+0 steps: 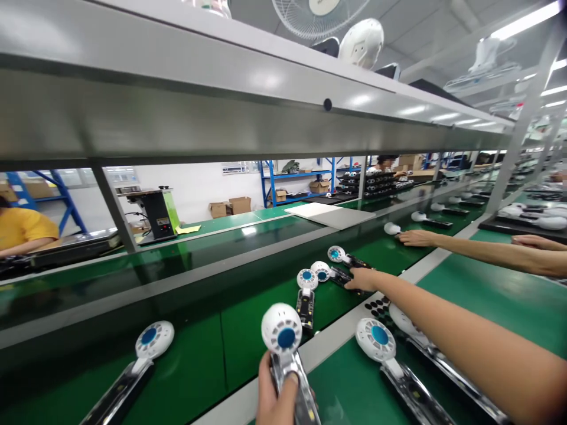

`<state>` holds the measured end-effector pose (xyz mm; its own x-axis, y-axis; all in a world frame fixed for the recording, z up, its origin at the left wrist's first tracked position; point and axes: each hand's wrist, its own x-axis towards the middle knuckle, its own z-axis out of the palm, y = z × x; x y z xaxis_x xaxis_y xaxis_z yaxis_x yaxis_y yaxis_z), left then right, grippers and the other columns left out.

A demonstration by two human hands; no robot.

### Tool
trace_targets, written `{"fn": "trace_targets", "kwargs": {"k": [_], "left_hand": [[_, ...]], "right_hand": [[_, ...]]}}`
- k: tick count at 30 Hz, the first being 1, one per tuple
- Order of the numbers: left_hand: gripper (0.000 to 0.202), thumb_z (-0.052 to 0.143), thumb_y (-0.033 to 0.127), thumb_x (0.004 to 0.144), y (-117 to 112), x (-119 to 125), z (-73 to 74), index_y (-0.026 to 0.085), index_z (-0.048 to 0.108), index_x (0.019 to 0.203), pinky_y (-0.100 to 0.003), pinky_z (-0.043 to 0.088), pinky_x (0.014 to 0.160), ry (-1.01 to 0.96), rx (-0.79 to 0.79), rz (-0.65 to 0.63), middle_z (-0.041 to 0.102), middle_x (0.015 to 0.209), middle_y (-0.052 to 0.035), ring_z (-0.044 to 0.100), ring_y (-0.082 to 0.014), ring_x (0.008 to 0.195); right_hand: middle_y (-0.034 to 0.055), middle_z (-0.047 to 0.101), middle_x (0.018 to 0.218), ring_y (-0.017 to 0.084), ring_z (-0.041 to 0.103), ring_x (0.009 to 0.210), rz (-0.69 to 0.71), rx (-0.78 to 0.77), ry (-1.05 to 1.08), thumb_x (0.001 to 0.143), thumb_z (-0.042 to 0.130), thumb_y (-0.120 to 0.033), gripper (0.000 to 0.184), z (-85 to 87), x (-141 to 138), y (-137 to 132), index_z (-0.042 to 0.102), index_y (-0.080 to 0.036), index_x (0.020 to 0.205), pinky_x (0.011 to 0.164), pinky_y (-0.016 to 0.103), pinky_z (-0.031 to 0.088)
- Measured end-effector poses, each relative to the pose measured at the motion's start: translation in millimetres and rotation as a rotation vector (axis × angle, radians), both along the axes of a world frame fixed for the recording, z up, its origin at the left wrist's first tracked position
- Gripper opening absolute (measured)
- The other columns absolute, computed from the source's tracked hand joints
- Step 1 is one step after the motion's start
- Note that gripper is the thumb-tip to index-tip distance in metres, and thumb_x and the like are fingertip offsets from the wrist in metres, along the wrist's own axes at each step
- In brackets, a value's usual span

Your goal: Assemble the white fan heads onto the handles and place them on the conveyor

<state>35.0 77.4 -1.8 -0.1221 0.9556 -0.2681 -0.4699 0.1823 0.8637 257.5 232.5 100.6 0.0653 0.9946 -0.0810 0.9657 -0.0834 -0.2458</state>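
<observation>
My left hand (278, 392) grips a handheld unit (282, 330) by its dark, clear-cased handle; the round white head with vents and a blue disc points up. My right hand (364, 280) is stretched forward over the green belt, fingers closed on the dark handle of a similar unit (321, 271). Close beside that one lies another unit (336, 254), and a third unit (306, 280) rests on the belt nearer to me. Under my right forearm, on the green bench, are a unit (375, 340) and a partly hidden one.
A lone unit (154, 340) lies on the belt (199, 330) at left. Further along, a co-worker's hand (416, 238) touches another unit (391, 228). A grey shelf (266, 124) spans overhead. White boards (332, 215) lie across the belt; a person in yellow (26, 227) sits at far left.
</observation>
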Motion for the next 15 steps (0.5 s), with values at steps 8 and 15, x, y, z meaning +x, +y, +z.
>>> {"fn": "trace_targets", "kwargs": {"k": [8,15], "left_hand": [[0.063,0.065,0.03,0.063,103.8,-73.9,57.7,0.016,0.042,0.119,-0.046,0.031,0.094,0.508,0.128,0.079,0.058,0.109,-0.0185,0.047,-0.0354,0.114],[0.043,0.059,0.04,0.071,55.2,-23.0,79.5,0.016,0.056,0.107,-0.036,0.02,0.105,0.508,0.36,-0.045,0.048,0.128,-0.0152,0.035,-0.0278,0.124]], "right_hand": [[0.0061,0.058,0.107,0.018,0.059,0.088,-0.098,-0.153,0.25,0.087,0.053,-0.03,0.025,29.3,11.0,-8.2,0.055,-0.015,0.107,0.075,0.036,0.05],[0.0051,0.065,0.099,0.016,0.063,0.087,0.089,-0.169,0.729,0.089,0.036,-0.042,0.035,15.2,-17.4,-134.2,0.053,-0.019,0.11,0.074,0.025,0.052]]}}
